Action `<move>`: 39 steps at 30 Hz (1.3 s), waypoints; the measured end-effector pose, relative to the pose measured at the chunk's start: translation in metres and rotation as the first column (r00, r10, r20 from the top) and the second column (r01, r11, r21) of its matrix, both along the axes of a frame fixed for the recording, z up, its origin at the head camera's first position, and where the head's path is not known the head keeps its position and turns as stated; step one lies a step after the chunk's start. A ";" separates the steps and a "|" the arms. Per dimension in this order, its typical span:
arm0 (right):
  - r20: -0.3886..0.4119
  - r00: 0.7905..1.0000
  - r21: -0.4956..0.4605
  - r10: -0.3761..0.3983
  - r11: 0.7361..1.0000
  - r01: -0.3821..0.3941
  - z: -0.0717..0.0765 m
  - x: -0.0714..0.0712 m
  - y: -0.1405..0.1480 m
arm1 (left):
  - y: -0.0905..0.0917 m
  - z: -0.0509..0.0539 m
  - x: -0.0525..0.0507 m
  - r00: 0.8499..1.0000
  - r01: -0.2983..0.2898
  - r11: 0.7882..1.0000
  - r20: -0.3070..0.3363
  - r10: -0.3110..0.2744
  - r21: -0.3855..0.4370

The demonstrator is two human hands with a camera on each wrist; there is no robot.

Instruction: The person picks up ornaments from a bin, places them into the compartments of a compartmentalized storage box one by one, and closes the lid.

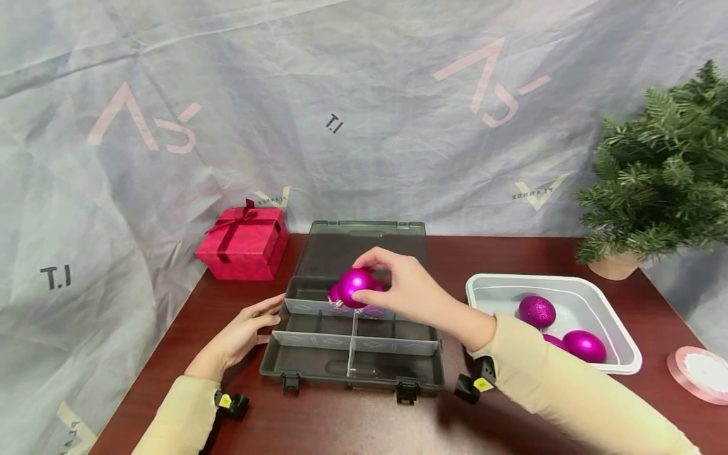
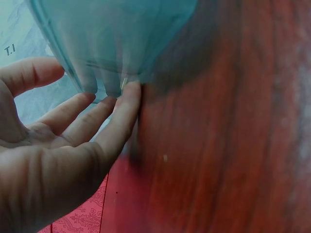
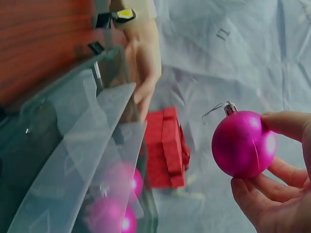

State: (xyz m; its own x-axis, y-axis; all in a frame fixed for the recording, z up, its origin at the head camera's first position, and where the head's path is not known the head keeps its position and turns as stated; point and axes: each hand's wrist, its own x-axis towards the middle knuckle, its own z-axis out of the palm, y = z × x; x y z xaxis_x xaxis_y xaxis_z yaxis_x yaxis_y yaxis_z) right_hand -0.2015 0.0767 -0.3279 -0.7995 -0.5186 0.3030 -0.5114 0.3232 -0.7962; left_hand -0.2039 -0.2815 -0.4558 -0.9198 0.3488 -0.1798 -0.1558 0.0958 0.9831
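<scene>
Right hand (image 1: pixel 409 287) pinching bauble (image 1: pixel 354 285), left hand (image 1: pixel 241 335) spread, another bauble (image 1: pixel 555 341) partly behind sleeve (image 1: pixel 560 388)

Bow-topped red gift box (image 1: pixel 244 253) — left; potted tree (image 1: pixel 671 170), pink roll (image 1: pixel 702 375) — right; grey cloth (image 1: pixel 364 158) behind.

This looks like a makeshift recording set, shown in the head view by the creased grey letter-printed cloth (image 1: pixel 370 170) hung at twelve o'clock, the reddish-brown wood-grained table (image 1: pixel 352 426) at six, and the black, yellow-labelled wrist cameras (image 1: pixel 467 389) at five and seven
</scene>
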 end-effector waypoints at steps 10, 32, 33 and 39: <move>-0.022 1.000 0.045 0.015 0.999 -0.014 -0.019 -0.003 -0.047 | 0.001 0.000 0.000 1.000 -0.011 1.000 -0.005 0.011 -0.003; 0.106 0.990 0.116 -0.096 0.990 0.084 -0.062 -0.021 -0.102 | 0.002 -0.001 -0.004 1.000 -0.015 0.999 0.023 0.015 -0.031; 0.104 0.990 0.118 -0.097 0.989 0.085 -0.065 -0.021 -0.104 | 0.002 -0.001 -0.004 1.000 -0.014 0.999 0.025 0.015 -0.029; 0.078 0.992 0.152 -0.094 0.985 0.081 -0.081 -0.025 -0.112 | 0.002 -0.004 -0.002 1.000 -0.022 1.000 0.015 0.022 -0.020</move>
